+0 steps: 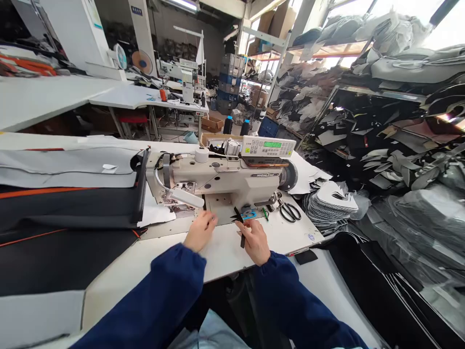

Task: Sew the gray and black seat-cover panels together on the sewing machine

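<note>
My left hand (200,230) is over the table edge of the sewing machine (218,177), just right of its needle area. Its fingers are curled together and slightly blurred; what they pinch, if anything, is too small to make out. My right hand (255,241) is closed on a narrow black strip (242,240), which sticks out below the fingers. Close beyond that hand lie blue-handled scissors (249,214) on the machine bed. A green-handled tool (266,214) and large black-handled shears (289,212) rest farther right.
Grey and black fabric panels with orange edging (65,208) cover the table's left side. A control panel (269,145) stands behind the machine. Stacked cut pieces (329,203) sit to the right, with black panels (378,286) in front of them. Loaded shelves (385,92) rise beyond.
</note>
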Tool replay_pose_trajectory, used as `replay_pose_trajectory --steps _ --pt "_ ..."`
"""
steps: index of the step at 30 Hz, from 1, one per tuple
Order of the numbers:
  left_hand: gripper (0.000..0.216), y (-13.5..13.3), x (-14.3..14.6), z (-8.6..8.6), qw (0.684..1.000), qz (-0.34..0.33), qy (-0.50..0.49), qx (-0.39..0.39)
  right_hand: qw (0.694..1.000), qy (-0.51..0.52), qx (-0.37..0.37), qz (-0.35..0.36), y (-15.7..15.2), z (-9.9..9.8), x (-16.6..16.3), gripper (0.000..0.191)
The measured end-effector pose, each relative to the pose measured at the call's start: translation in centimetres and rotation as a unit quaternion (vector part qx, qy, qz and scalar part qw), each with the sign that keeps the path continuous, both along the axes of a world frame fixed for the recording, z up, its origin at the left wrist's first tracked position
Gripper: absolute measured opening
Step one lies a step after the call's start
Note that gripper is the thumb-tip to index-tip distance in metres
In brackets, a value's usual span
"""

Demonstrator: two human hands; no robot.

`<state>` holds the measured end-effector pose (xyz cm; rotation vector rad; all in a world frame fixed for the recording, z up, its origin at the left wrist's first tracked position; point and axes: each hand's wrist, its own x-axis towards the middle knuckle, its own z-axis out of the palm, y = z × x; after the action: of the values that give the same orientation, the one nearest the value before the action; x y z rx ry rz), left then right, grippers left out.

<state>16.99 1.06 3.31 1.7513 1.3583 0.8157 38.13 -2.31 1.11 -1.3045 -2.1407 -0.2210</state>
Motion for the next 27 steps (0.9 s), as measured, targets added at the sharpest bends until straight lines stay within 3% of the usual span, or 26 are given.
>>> replay_pose_trajectory --steps 2,4,6,8,11,16,21,27 --pt "0.050 -3.7 -1.5 0.3 0.975 -0.007 -0.138 -0.172 0.997 0.069 0.018 0.032 -1.5 0.7 -1.9 0.041" --pt "0.056 -6.7 -2.5 0.4 0.912 0.008 -0.263 -0.315 0.990 0.088 0.003 0.109 -3.0 1.1 -4.5 0.043" --pt "0.058 -8.3 -3.2 0.6 0.860 0.062 -0.354 -0.362 0.973 0.065 -0.016 0.222 -4.6 1.2 -7.5 0.039" --pt "0.058 -8.7 -3.8 0.8 0.838 0.139 -0.401 -0.344 0.945 0.050 -0.006 0.325 -6.0 1.0 -10.1 0.030" --pt "0.052 -8.4 -4.8 0.8 0.850 0.206 -0.395 -0.281 0.918 0.107 -0.004 0.381 -7.4 0.8 -12.2 0.021" --pt "0.046 -9.3 -5.6 0.7 0.899 0.189 -0.308 -0.248 0.901 0.285 -0.144 0.292 -7.5 1.3 -12.4 0.014" --pt "0.052 -10.1 -6.0 0.6 0.905 0.192 -0.283 -0.254 0.876 0.361 -0.207 0.245 -6.9 1.9 -11.7 0.011" --pt "0.063 -10.4 -6.5 1.1 0.909 0.180 -0.268 -0.263 0.823 0.426 -0.304 0.221 -6.8 1.4 -11.7 0.013"
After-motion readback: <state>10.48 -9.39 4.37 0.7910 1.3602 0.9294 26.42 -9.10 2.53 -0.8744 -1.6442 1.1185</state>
